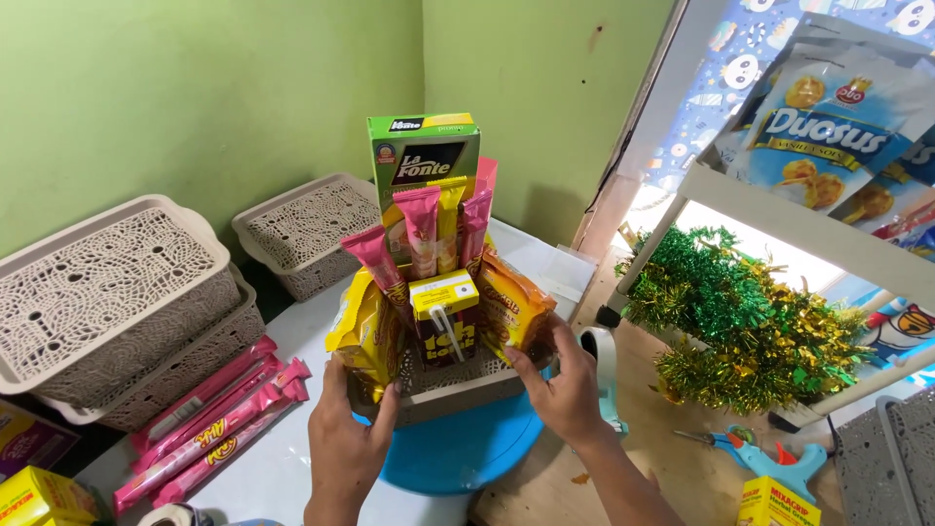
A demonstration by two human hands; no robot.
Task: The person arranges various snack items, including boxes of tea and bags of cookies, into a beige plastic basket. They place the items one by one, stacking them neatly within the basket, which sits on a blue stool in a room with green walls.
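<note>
A basket (pixel 443 394) packed with snack packets (pixel 429 229) sat on a round stand (pixel 467 453), a tall box (pixel 424 156) at its back; stacked baskets (pixel 117 302) lay left, tinsel (pixel 750 321) right.

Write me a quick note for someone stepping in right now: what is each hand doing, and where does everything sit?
Left hand: grips the front left corner of the basket.
Right hand: grips the basket's front right side.
The basket stands on a blue round stand on the table.
Done: the basket is packed with a green box at the back, pink sticks, yellow packs and a small drink carton in front.
Left: more pink sticks lie loose on the table at left; empty baskets are stacked behind them. Tape, scissors and tinsel lie at right.
</note>
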